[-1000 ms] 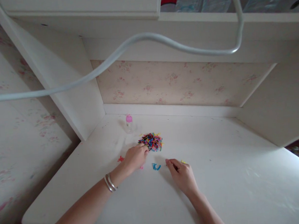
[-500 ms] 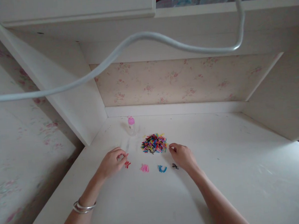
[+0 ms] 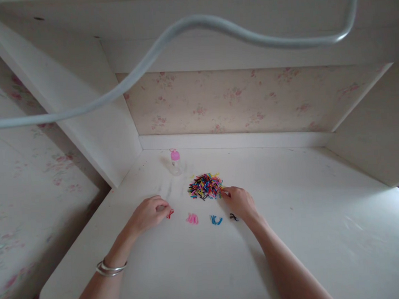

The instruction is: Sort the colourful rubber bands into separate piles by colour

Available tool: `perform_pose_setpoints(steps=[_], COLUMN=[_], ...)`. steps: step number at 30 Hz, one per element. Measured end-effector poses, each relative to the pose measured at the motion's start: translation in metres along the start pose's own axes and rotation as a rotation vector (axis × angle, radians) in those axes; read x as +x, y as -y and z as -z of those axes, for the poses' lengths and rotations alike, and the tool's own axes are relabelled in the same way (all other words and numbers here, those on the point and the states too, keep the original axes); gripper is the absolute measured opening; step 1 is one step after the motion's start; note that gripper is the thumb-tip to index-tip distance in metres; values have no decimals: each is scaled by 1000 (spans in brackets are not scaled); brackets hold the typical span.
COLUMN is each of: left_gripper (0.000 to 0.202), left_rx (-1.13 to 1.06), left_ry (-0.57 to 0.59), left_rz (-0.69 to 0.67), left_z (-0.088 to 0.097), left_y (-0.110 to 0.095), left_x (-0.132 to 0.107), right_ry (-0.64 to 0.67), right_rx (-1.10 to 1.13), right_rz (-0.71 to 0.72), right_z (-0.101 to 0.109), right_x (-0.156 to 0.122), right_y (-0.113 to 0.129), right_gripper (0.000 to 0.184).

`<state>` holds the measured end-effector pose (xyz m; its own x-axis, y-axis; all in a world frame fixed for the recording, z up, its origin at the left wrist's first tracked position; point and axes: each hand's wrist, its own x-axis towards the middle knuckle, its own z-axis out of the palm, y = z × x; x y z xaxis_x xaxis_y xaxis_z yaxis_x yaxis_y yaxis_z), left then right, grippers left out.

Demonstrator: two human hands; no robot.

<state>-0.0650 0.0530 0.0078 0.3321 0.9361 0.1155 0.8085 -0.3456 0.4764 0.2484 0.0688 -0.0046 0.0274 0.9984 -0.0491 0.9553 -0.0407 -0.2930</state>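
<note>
A heap of small multicoloured pieces (image 3: 205, 186) lies on the white desk (image 3: 292, 234). My right hand (image 3: 238, 202) rests at the heap's right edge, fingers curled and pinching at a piece there. My left hand (image 3: 148, 213) lies further left, fingers curled, fingertips touching a small red group (image 3: 170, 213). In a row in front of the heap sit a pink group (image 3: 192, 219), a blue group (image 3: 216, 219) and a black group (image 3: 234, 217), the last beside my right hand.
A small clear bottle with a pink cap (image 3: 175, 162) stands behind the heap near the back left corner. A grey cable (image 3: 192, 23) hangs across the top. White shelf panels wall in both sides, with floral wallpaper (image 3: 237, 100) behind.
My right hand has moved a little left onto the heap's edge. My left hand stays by the red group. One second ago my left hand was at the heap and my right hand nearer the front.
</note>
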Motion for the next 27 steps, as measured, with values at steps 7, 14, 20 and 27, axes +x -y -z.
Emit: perform_pose_setpoints(steps=[7,14,20,27], left_gripper=[39,41,42,41], left_rx=[-36,-93,-115,-118], left_ry=[-194,-253,-342,-381], left_rz=[8,2,10,-29], left_z=[1,-4,-6,-8], left_y=[-4,-9,-12,-14], left_x=[0,-2,-4,-6], right_ry=[6,-78,-146,-227], right_rx=[-19,-17,51,100], right_rz=[-3,-14,-6,-14], right_z=[-2,0,-1,-2], right_x=[3,-5,-17,-19], right_y=[-1,-3,-6,-7], right_gripper=[34,37,34,34])
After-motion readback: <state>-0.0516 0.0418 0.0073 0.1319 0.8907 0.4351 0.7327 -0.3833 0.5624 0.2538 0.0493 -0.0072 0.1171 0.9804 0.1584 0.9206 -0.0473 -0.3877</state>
